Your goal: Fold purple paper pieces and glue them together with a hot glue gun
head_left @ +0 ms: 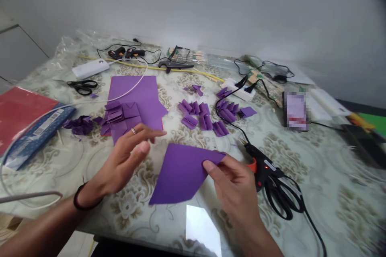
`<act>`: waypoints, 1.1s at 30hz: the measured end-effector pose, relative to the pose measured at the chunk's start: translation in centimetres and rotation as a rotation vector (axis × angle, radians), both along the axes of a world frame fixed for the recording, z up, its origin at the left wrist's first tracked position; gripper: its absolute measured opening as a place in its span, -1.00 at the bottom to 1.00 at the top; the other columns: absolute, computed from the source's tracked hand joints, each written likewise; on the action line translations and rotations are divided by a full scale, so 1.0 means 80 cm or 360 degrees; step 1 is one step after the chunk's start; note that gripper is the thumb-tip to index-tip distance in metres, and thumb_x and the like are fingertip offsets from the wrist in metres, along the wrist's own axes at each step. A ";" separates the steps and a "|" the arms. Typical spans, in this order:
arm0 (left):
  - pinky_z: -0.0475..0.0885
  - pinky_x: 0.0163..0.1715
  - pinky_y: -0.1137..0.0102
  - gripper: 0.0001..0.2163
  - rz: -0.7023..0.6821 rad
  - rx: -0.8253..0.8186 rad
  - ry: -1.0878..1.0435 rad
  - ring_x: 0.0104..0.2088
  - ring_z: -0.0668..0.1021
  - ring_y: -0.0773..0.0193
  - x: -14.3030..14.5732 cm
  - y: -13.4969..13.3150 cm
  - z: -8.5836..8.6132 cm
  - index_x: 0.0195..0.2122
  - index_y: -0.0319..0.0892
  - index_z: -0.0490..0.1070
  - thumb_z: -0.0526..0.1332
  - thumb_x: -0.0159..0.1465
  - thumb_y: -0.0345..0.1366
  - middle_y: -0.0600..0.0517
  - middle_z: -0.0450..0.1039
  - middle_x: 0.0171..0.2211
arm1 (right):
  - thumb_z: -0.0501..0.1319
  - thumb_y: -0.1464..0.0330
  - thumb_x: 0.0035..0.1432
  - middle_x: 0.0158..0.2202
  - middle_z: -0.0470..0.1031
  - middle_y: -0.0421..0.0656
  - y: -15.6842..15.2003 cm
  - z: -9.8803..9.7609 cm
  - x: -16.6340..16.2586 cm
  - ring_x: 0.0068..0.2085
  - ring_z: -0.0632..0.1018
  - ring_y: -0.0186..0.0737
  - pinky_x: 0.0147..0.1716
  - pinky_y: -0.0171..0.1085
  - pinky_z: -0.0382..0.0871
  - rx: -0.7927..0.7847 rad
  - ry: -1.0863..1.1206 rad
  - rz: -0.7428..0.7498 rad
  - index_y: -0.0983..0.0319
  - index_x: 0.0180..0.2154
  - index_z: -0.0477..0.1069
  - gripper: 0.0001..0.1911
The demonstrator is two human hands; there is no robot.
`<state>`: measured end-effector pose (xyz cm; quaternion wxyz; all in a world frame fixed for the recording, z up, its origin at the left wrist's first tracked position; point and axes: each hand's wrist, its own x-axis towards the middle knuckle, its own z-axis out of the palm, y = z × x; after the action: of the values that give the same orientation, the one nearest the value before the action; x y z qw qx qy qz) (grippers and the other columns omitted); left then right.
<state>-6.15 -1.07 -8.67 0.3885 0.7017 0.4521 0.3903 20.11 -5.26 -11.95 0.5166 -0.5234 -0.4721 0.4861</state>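
Observation:
My right hand (233,184) pinches the right corner of a purple paper sheet (181,174) and holds it just above the table's near edge. My left hand (126,158) hovers open to the left of the sheet, fingers stretched toward its upper edge, a ring on one finger and a black band on the wrist. It touches nothing that I can see. Behind my left hand lies a larger purple sheet (135,92) with a stack of folded purple squares (120,118) on it.
Several folded purple pieces (208,114) lie mid-table. A black glue gun (261,164) and black scissors (283,196) sit right of my right hand. More scissors (82,86), a white power bank (90,68), a red folder (18,108), a power strip (239,90) and cables lie around.

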 end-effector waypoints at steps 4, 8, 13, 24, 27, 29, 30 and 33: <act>0.52 -0.22 0.37 -0.61 -0.0309 -0.0303 -0.0021 -0.23 0.61 0.17 0.014 -0.008 0.006 -0.07 -0.14 0.65 0.21 0.51 0.07 -0.03 0.66 -0.18 | 0.44 0.09 0.30 -0.46 0.55 -0.18 0.001 -0.008 -0.002 -0.37 0.53 -0.18 -0.39 -0.25 0.47 -0.0114 0.0043 0.0047 0.15 -0.34 0.65 -0.72; 0.32 -0.49 0.49 -0.61 -0.0295 -0.0436 0.0090 -0.48 0.41 0.36 0.028 -0.012 0.000 -0.39 -0.20 0.54 0.19 0.51 -0.08 0.08 0.49 -0.46 | 0.47 0.08 0.26 -0.54 0.41 -0.23 0.002 -0.006 -0.007 -0.41 0.45 -0.25 -0.45 -0.31 0.39 -0.0156 0.0031 0.0028 0.17 -0.46 0.55 -0.62; 0.20 -0.53 0.52 -0.59 -0.0257 -0.0399 0.0083 -0.51 0.28 0.41 0.027 -0.013 -0.003 -0.48 -0.20 0.43 0.19 0.51 -0.12 0.14 0.30 -0.53 | 0.42 0.08 0.30 -0.51 0.46 -0.22 0.004 -0.003 -0.008 -0.45 0.42 -0.28 -0.49 -0.33 0.36 -0.0114 -0.0057 -0.0058 0.18 -0.43 0.56 -0.64; 0.25 -0.53 0.47 -0.60 -0.0097 -0.0297 0.0104 -0.54 0.33 0.37 0.024 -0.016 -0.005 -0.44 -0.18 0.55 0.25 0.49 -0.05 0.12 0.37 -0.57 | 0.43 0.18 0.28 -0.56 0.47 -0.25 -0.002 0.009 -0.009 -0.52 0.46 -0.29 -0.54 -0.37 0.39 0.0038 -0.0270 -0.0045 0.16 -0.47 0.54 -0.68; 0.26 -0.55 0.47 -0.63 -0.0102 -0.0291 0.0082 -0.55 0.37 0.36 0.024 -0.016 -0.003 -0.41 -0.17 0.57 0.27 0.48 -0.07 0.11 0.41 -0.58 | 0.45 0.16 0.26 -0.58 0.45 -0.26 -0.003 0.007 -0.009 -0.54 0.44 -0.30 -0.56 -0.37 0.37 0.0025 -0.0275 -0.0091 0.17 -0.50 0.50 -0.65; 0.25 -0.56 0.47 -0.64 -0.0108 -0.0303 0.0082 -0.55 0.39 0.36 0.025 -0.017 -0.002 -0.41 -0.18 0.58 0.27 0.47 -0.08 0.10 0.44 -0.57 | 0.45 0.16 0.27 -0.59 0.44 -0.26 -0.003 0.008 -0.008 -0.56 0.42 -0.31 -0.59 -0.38 0.34 0.0021 -0.0306 -0.0092 0.17 -0.52 0.48 -0.62; 0.25 -0.56 0.47 -0.64 -0.0108 -0.0309 0.0082 -0.55 0.40 0.36 0.025 -0.017 -0.001 -0.41 -0.18 0.58 0.28 0.47 -0.08 0.10 0.45 -0.57 | 0.44 0.15 0.27 -0.59 0.44 -0.26 -0.003 0.009 -0.007 -0.56 0.42 -0.32 -0.59 -0.38 0.34 0.0021 -0.0325 -0.0082 0.17 -0.52 0.48 -0.62; 0.26 -0.56 0.47 -0.65 -0.0101 -0.0340 0.0071 -0.54 0.43 0.35 0.024 -0.017 0.000 -0.41 -0.19 0.58 0.29 0.47 -0.09 0.08 0.49 -0.55 | 0.43 0.16 0.29 -0.59 0.45 -0.26 -0.004 0.012 -0.005 -0.57 0.42 -0.32 -0.60 -0.38 0.34 0.0011 -0.0385 -0.0033 0.17 -0.51 0.49 -0.62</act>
<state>-4.19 -2.42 -8.67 0.4630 0.6787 0.4773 0.3117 19.73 -5.59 -10.96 0.4627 -0.5814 -0.5271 0.4124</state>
